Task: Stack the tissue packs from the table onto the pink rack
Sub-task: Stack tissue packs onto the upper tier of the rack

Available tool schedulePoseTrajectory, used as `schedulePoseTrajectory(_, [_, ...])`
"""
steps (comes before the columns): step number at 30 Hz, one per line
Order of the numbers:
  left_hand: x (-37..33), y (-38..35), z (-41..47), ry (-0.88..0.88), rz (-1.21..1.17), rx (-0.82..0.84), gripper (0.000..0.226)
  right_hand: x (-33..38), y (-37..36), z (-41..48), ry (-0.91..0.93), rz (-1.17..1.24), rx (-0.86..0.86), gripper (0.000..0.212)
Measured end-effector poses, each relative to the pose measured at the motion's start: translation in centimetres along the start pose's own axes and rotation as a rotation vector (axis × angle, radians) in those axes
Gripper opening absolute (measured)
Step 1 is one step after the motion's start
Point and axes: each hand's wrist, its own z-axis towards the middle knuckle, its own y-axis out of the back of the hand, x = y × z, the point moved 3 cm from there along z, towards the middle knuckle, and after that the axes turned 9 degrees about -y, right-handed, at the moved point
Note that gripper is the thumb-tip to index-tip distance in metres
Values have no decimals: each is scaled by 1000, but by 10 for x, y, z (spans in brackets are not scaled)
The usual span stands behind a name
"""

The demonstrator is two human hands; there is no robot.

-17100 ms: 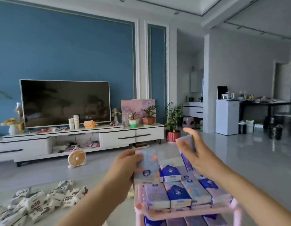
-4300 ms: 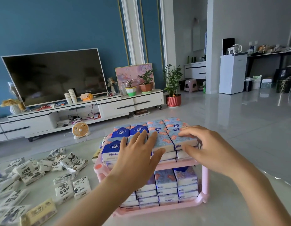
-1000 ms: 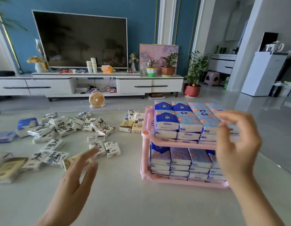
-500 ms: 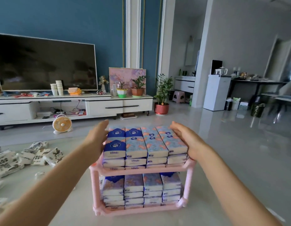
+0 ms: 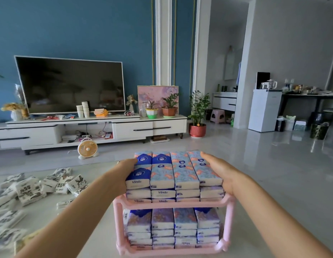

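Presses the open left hand [image 5: 122, 175], fingers straight, against the left side of the top-tier tissue packs [image 5: 173, 172], and the open right hand [image 5: 219, 170] against their right side. Shows packs stacked in four columns on both tiers of the pink rack [image 5: 173, 203], standing near and centre on the surface [image 5: 83, 216]. Leaves black-and-white packs [image 5: 31, 189] scattered to the left, apart from the rack

The two-tier rack [image 5: 173, 203] stands on the table [image 5: 87, 229], with tissue packs [image 5: 182, 175] stacked in rows on both its tiers. The left hand [image 5: 122, 175] lies against the upper stack's left side, the right hand [image 5: 219, 172] against its right. Loose packs [image 5: 31, 189] lie scattered on the table left of the rack.
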Motion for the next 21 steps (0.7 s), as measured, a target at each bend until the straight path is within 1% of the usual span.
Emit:
schedulePoseTrajectory(4, [-1, -1, 0, 13, 48, -36, 24, 2, -3, -4, 25, -57, 19, 29])
schedulePoseTrajectory(6, [-2, -2, 2, 15, 81, -40, 29, 4, -2, -6, 37, -64, 20, 29])
schedulePoseTrajectory(9, [-5, -3, -3, 15, 104, -35, 22, 4, -2, -7, 24, -18, 41, 24])
schedulePoseTrajectory(11, [-7, -3, -8, 14, 117, -21, 25, 5, 0, -9, -1, -1, 32, 21])
schedulePoseTrajectory(13, [-11, -5, -13, -9, 137, -7, 29, 9, 1, -15, -23, 26, 31, 23])
schedulePoseTrajectory(15, [-17, -5, -16, -79, 144, -10, 33, 12, 4, -14, 9, 19, -12, 31])
schedulePoseTrajectory(17, [-20, -4, -20, -175, 163, -31, 33, 15, 6, -18, 97, -76, -116, 37])
schedulePoseTrajectory(18, [-21, -2, -25, -244, 186, -49, 29, 16, 6, -23, 158, -115, -178, 38])
schedulePoseTrajectory(19, [-22, 4, -30, -325, 211, -69, 22, 17, 6, -30, 223, -133, -230, 37])
schedulePoseTrajectory(20, [-20, 12, -36, -406, 230, -84, 22, 17, 6, -38, 289, -127, -263, 32])
schedulePoseTrajectory(21, [-16, 23, -42, -471, 251, -86, 27, 15, 5, -46, 358, -98, -286, 26])
